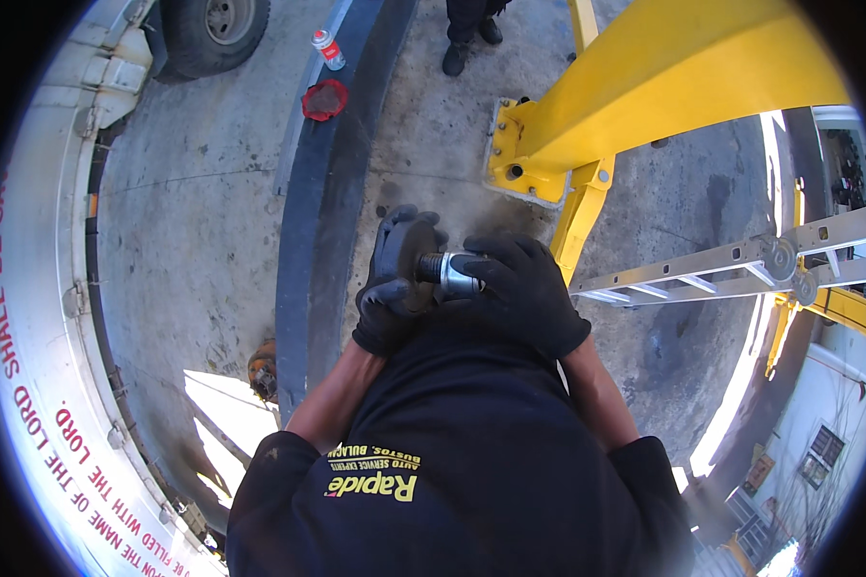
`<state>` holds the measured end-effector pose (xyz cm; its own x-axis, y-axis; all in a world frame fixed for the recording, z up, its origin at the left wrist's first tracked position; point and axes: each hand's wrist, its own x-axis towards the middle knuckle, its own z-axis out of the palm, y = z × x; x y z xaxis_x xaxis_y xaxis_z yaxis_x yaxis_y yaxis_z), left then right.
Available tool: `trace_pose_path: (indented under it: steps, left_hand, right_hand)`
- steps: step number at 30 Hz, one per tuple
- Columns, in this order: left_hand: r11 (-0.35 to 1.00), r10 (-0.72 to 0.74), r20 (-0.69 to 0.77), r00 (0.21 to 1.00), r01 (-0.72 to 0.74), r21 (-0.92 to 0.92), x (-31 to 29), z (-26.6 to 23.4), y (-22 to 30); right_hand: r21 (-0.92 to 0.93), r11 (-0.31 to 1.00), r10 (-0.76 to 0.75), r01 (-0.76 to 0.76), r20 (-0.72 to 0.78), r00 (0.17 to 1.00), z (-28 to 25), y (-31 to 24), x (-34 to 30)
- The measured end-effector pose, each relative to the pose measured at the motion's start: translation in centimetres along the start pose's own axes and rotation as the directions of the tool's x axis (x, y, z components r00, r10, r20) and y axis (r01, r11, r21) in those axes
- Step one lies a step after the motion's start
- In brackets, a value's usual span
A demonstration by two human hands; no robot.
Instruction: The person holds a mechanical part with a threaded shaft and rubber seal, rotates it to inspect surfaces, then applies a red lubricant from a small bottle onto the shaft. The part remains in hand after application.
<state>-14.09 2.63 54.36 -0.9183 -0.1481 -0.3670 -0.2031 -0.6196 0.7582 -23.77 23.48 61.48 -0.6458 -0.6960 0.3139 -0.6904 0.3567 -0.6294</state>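
Both of my hands wear black gloves and meet in front of my dark shirt. My left hand grips a thick, round black pad, with fingers wrapped about its rim. From the pad's right face sticks a dark threaded stem. A shiny silver collar sits around the stem's right part. My right hand is closed over this collar, its fingers curled on the top. The palm hides the collar's right end.
A long dark rail runs just left of my hands, bearing a spray can and a red-rimmed round item. A yellow post and a metal ladder stand right. A white vehicle borders the left; another person's shoes show ahead.
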Motion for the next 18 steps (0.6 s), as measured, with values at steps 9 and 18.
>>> trace_pose_path:
  steps: [9,18]
  left_hand:
    - [0.787,0.146,0.118,0.982,-0.187,0.587,4.2,1.2,-3.3]
    - [0.928,0.25,0.063,0.966,-0.258,0.267,4.4,12.2,-0.5]
  right_hand:
    - [0.174,0.818,0.482,-0.549,0.314,0.818,-3.6,3.1,0.1]
    - [0.407,0.817,0.337,-0.408,0.238,0.911,-9.2,9.3,-0.8]
